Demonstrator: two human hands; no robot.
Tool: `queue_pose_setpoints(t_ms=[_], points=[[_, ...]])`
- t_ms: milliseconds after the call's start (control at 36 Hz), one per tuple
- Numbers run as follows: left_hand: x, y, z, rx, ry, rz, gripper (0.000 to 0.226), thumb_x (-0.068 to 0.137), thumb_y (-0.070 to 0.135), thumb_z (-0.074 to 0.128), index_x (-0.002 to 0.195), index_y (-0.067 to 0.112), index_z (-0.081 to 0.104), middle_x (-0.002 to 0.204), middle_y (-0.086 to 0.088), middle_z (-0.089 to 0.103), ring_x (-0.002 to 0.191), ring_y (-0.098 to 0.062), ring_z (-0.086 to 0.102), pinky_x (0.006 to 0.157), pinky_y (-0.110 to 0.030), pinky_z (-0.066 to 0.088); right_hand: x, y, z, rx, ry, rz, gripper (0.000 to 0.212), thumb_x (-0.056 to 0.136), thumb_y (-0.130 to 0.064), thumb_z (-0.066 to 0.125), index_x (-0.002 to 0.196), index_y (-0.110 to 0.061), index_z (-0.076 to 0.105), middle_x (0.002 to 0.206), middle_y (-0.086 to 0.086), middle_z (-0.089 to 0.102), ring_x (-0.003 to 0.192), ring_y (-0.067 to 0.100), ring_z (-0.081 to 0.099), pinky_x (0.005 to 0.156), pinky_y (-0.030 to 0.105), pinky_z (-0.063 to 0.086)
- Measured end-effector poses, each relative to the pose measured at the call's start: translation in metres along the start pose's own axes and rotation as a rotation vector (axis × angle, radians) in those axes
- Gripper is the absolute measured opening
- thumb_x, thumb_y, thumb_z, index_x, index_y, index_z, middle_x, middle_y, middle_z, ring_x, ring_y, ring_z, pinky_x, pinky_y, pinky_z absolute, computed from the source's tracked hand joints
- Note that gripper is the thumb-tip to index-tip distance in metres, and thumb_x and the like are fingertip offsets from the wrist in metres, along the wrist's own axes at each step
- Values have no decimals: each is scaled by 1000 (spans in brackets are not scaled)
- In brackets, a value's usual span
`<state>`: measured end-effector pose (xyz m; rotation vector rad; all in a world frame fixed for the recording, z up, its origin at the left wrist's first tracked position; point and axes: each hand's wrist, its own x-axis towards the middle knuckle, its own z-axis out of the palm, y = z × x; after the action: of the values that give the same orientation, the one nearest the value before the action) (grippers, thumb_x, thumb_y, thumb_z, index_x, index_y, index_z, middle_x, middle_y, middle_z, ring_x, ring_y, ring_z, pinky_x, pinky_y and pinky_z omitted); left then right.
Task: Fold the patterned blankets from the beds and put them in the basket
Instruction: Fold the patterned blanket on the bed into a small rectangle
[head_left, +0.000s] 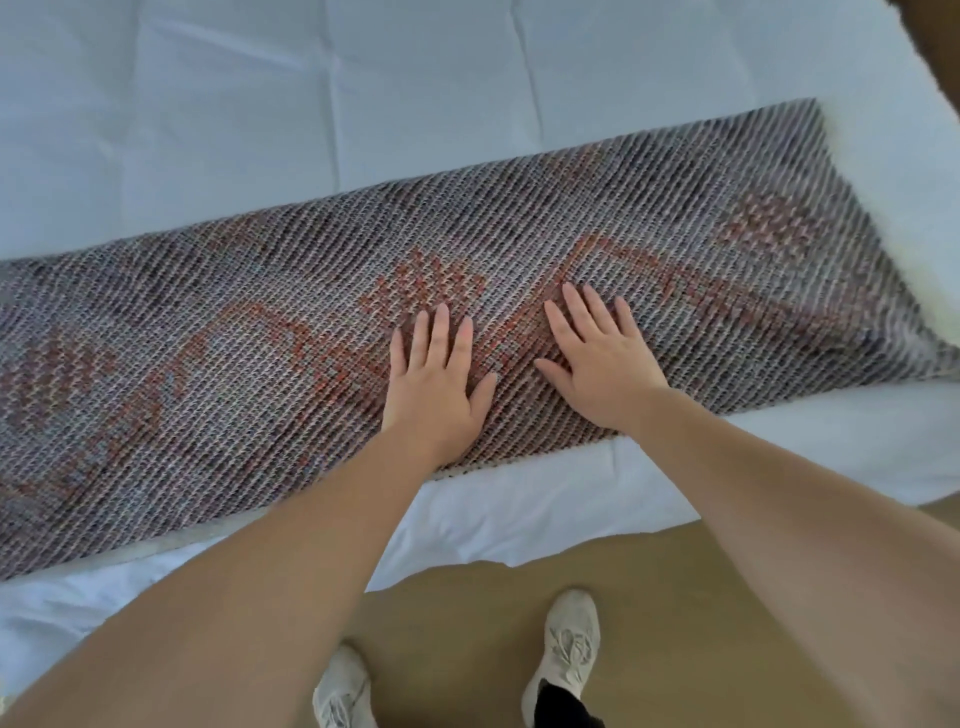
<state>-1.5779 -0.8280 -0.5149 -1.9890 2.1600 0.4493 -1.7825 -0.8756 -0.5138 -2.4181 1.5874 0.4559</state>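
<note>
A grey woven blanket with a rust-red pattern (234, 332) lies folded into a long strip across the white bed (260, 104), running from the lower left to the upper right. A fluffy white underside shows along its right end. My left hand (434, 387) rests flat on the strip near its middle, fingers apart, holding nothing. My right hand (602, 358) lies flat beside it, a little to the right, also with fingers spread on the fabric. No basket is in view.
The bed's near edge (519, 525) runs diagonally just below the blanket. Tan floor (467, 623) lies beneath it, with my two pale sneakers (566, 649) standing close to the bed. A dark shape sits at the top right corner.
</note>
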Motion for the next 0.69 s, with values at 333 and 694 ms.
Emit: queue_pose_setpoints(t_ms=[333,694], points=[[39,118,6,62,-39,139,69,96,56,5,150,19,-17,159,-9,-20,145,-28,-21,116,-51,-14,-40,173,17,-39,-15,253,77,92,-64,0,154,-18,-5,161,7,-12,148,25,-11,119,48,-4],[90,196,-10,39,-77,382,68,97,55,6,150,18,-16,159,-9,-20,145,-26,-23,116,-51,-12,-56,264,-13,51,-117,403,63,102,-45,16,154,-17,-3,161,10,-7,149,27,-3,120,44,3]])
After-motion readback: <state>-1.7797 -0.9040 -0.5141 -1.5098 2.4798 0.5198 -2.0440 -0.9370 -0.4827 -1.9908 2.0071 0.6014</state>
